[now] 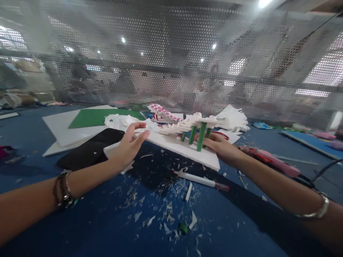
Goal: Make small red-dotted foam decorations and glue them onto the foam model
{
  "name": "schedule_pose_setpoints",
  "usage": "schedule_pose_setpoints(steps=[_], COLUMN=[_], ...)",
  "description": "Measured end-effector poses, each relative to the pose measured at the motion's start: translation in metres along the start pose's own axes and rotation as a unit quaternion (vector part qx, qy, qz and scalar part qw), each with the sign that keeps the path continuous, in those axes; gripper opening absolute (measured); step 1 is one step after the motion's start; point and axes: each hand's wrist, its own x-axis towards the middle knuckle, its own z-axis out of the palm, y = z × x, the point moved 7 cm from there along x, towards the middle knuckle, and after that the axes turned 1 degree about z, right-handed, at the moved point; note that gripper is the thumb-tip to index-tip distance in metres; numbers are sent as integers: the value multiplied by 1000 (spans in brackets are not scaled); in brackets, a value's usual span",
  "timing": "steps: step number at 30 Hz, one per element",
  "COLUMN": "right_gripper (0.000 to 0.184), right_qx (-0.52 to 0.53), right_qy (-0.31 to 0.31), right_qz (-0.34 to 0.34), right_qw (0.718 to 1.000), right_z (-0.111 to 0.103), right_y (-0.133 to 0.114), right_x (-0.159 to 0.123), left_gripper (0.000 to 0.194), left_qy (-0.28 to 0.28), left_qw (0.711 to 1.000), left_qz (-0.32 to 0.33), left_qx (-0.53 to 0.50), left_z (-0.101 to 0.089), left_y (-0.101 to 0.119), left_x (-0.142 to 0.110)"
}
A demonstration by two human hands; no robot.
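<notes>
White board (177, 146) with green pillars (201, 137) spans between both hands (130, 142) (223, 147).

The paper model (187, 125) stands on its baseboard (177, 148) at centre, between the left hand (130, 142) and the right hand (221, 146). Overlapping sheets (60, 123) lie to the left on the bench (107, 221). A marker (198, 178) lies before the baseboard, scraps (150, 221) strewn in front of it. To the right lies a corded tool (285, 167); a mesh screen (160, 71) stands behind.
</notes>
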Motion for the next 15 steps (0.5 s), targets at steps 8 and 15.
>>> schedule_pose_setpoints(steps=[8,15], right_gripper=[25,36], right_qx=[57,86], right_qy=[16,13], right_qz=[-13,32], right_qw=[998,996], right_z=[5,28], right_y=[-2,19], right_x=[-7,-21], left_gripper=[50,54], left_qy=[-81,-57], left_qw=[965,972], left_qz=[-56,-106], left_qx=[-244,-203], left_z=[18,15], left_y=[-8,-14], left_x=[-10,-15])
